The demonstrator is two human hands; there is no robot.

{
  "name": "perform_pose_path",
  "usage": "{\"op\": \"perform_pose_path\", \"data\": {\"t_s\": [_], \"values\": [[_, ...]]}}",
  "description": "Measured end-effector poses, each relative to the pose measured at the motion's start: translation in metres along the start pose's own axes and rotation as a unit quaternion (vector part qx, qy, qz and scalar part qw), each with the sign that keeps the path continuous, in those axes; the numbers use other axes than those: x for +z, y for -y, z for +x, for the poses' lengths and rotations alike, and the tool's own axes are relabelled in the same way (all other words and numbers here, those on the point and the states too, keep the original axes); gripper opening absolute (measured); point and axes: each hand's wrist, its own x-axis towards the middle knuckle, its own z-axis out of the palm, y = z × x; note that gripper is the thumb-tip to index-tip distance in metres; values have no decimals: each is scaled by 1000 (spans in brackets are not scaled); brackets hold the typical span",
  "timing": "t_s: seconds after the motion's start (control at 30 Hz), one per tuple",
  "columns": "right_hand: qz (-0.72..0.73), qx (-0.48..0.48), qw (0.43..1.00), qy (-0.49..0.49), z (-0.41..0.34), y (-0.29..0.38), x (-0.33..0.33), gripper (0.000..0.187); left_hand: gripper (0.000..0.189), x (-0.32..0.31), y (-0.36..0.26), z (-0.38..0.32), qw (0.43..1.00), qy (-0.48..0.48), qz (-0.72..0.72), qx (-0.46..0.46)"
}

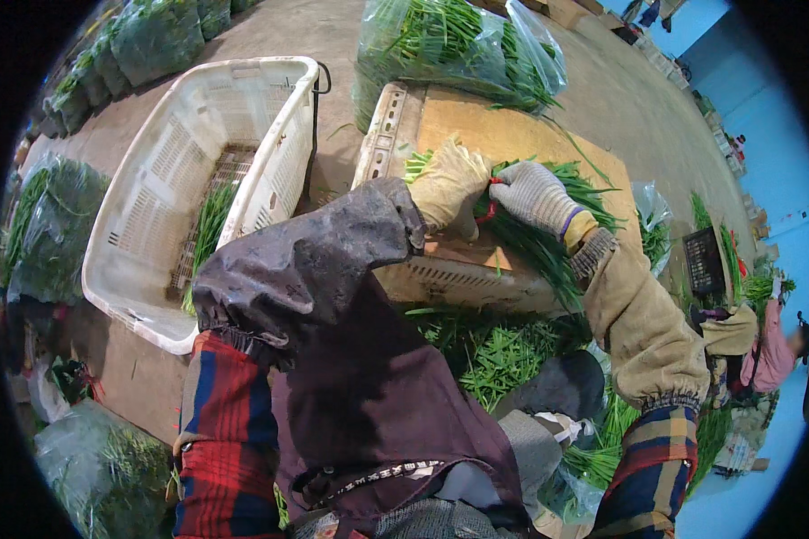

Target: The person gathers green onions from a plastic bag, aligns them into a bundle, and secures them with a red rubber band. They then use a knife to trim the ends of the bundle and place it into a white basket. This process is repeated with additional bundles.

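Note:
My left hand point(453, 185), in a yellow glove, is closed around the pale stem end of a bunch of long green leafy stalks point(526, 232), perhaps garlic chives. The bunch lies across a wooden board point(519, 131) on an upturned white plastic crate point(472, 283), its leaves hanging over the near right edge. Close beside it, my right hand point(536, 195), in a striped knit glove, pinches a red tie point(489, 214). The tie loops down at the bunch between both hands. Whether it passes all the way round is hidden.
To the left stands a white plastic basket point(155, 175) with some green stalks point(212, 226) inside. A clear bag of greens point(445, 54) sits behind the board. Loose greens point(505, 357) lie below the crate. Another person point(772, 350) works at far right, near a black crate point(703, 261).

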Motion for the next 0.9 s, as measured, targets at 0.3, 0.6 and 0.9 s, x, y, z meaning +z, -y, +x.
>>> {"op": "perform_pose_path", "data": {"t_s": [0.3,0.6,0.9], "values": [[16,-89,996,-15,-1,-14,5,33,63,22,13,-7,977,-114,-179,11],[-40,-48,998,-28,-16,-11,23,29,56,11,9,-5,987,-39,-157,1],[-177,-27,984,-10,-7,15,-24,34,51,18,13,0,987,-29,-157,16]]}}
